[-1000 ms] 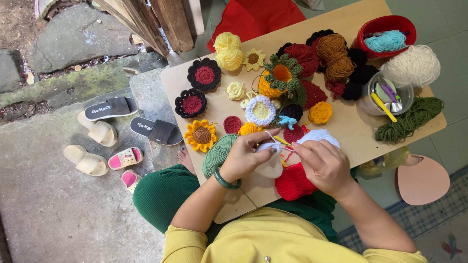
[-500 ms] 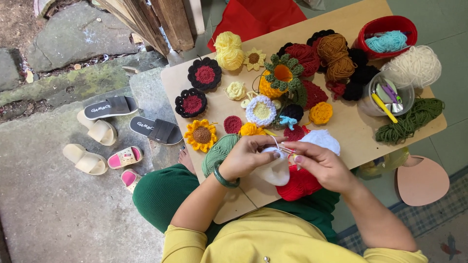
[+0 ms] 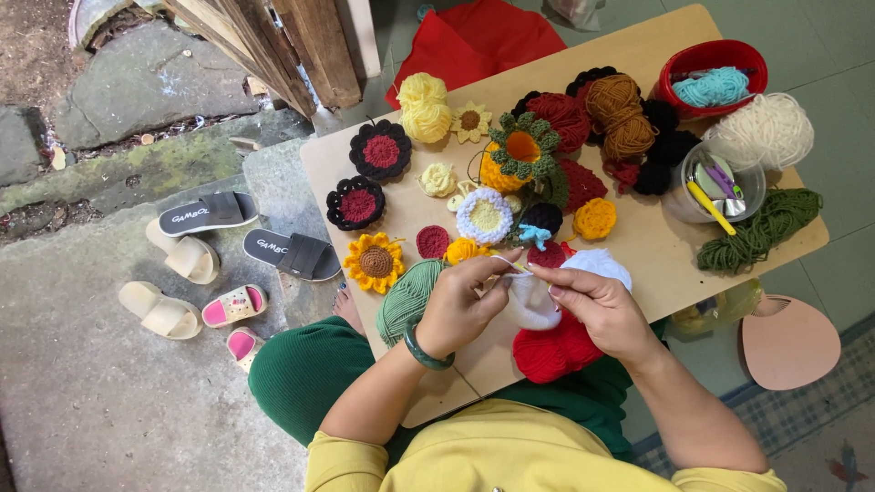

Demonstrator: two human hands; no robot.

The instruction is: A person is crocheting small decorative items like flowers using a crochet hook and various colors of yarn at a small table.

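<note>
head view, from above: a wooden desk (image 3: 656, 246) strewn with crocheted flowers. at its near edge lies a white crocheted piece (image 3: 533, 305), soft, light and floppy, best pinched at its rim. both hands pinch white thread there, left hand (image 3: 460, 305) and right hand (image 3: 592, 305) closer together than before.

I see a pale tan worktop (image 3: 656, 246) crowded with colour: a yellow sunflower (image 3: 375, 262) with brown centre, black-and-red flowers (image 3: 380, 150), red yarn (image 3: 551, 351), green yarn (image 3: 407, 299), a white crochet piece (image 3: 533, 301).
</note>
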